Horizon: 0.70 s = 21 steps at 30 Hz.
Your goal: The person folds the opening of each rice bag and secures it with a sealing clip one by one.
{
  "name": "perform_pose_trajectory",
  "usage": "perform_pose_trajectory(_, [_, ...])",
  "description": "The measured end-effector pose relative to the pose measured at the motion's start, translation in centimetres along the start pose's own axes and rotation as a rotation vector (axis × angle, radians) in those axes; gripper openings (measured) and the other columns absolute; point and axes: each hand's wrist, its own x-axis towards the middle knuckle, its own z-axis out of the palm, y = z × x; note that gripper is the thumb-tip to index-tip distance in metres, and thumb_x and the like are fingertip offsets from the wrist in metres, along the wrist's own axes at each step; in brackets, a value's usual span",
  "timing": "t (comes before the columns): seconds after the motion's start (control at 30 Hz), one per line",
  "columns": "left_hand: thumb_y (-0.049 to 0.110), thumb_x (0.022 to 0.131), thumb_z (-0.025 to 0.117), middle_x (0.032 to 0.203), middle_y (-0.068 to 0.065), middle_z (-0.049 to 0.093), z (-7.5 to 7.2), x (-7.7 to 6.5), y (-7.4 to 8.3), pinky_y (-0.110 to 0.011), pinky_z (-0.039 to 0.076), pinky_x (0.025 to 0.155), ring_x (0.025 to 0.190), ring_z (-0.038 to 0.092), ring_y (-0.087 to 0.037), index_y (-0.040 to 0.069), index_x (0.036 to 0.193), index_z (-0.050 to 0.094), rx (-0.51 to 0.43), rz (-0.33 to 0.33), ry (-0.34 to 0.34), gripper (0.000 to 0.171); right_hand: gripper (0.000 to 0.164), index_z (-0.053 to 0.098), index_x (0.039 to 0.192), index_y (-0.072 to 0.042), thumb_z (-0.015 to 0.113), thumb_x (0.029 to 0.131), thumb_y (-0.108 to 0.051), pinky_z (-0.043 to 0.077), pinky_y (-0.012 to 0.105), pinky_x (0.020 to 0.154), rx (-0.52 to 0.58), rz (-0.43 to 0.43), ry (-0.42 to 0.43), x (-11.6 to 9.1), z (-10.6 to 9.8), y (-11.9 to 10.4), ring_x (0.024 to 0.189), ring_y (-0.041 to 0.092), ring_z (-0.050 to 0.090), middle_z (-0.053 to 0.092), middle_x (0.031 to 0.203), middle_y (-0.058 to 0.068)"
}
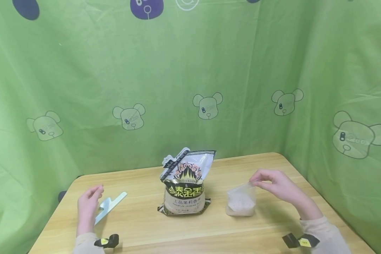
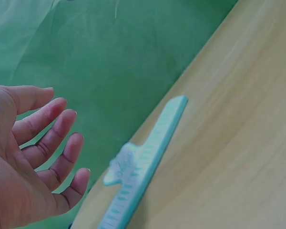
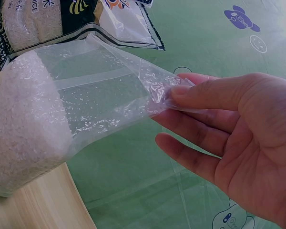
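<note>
My right hand (image 1: pixel 274 183) pinches the gathered top of a clear plastic bag of rice (image 1: pixel 241 203). The rice fills the bag's lower part, which sits on the table, as the right wrist view also shows with the bag (image 3: pixel 28 124) near the printed sack. Over at the left, my left hand (image 1: pixel 89 208) holds nothing; its fingers are loosely bent and spread in the left wrist view. Beside it a light-blue bag clip (image 2: pixel 145 162) with a cloud-shaped handle lies on the table. Between the hands stands a printed rice sack (image 1: pixel 187 190).
A white and black clip (image 1: pixel 174 164) sits slantwise across the sack's upper left corner. The wooden table (image 1: pixel 139 225) has green curtains (image 1: pixel 165 70) with bear-head prints hanging behind it and along its sides.
</note>
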Motion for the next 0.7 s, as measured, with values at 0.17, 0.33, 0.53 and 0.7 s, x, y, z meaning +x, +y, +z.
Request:
perform_pose_trajectory(0.17, [0.047, 0.087, 0.048, 0.13, -0.01, 0.047, -0.1, 0.3, -1.1, -0.042, 0.034, 0.104, 0.11, 0.044, -0.014, 0.008, 0.129, 0.043, 0.015, -0.006, -0.004, 0.058, 0.012, 0.064, 0.088, -0.022, 0.062, 0.083, -0.012, 0.051, 0.023, 0.076, -0.002, 0.0, 0.0, 0.0, 0.0, 0.1, 0.082, -0.003, 0.06, 0.067, 0.087, -0.008])
perform_pose_trajectory(0.33, [0.049, 0.087, 0.047, 0.135, -0.015, 0.042, -0.2, 0.7, -2.4, -0.049, 0.03, 0.102, 0.123, 0.038, -0.029, 0.009, 0.13, 0.042, 0.1, 0.002, -0.024, 0.059, 0.013, 0.064, 0.088, -0.023, 0.062, 0.082, -0.012, 0.051, 0.022, 0.076, -0.004, -0.001, 0.003, 0.0, 0.0, 0.1, 0.082, -0.003, 0.059, 0.067, 0.087, -0.009])
perform_pose_trajectory(0.53, [0.049, 0.088, 0.046, 0.139, -0.019, 0.036, -0.4, 0.9, -3.2, -0.055, 0.027, 0.099, 0.126, 0.032, -0.038, 0.008, 0.13, 0.043, 0.259, -0.014, -0.049, 0.059, 0.015, 0.064, 0.089, -0.022, 0.062, 0.082, -0.009, 0.051, 0.022, 0.075, 0.001, -0.009, 0.004, 0.0, 0.1, 0.3, 0.082, -0.004, 0.059, 0.067, 0.087, -0.008])
perform_pose_trajectory(0.7, [0.047, 0.087, 0.049, 0.14, -0.023, 0.032, -0.4, 0.9, -3.2, -0.057, 0.025, 0.096, 0.125, 0.028, -0.043, 0.008, 0.131, 0.042, 0.396, -0.033, -0.078, 0.06, 0.01, 0.064, 0.089, -0.022, 0.062, 0.083, -0.014, 0.051, 0.022, 0.075, -0.004, 0.01, -0.006, 0.0, 0.0, 0.4, 0.082, 0.001, 0.061, 0.067, 0.088, -0.009])
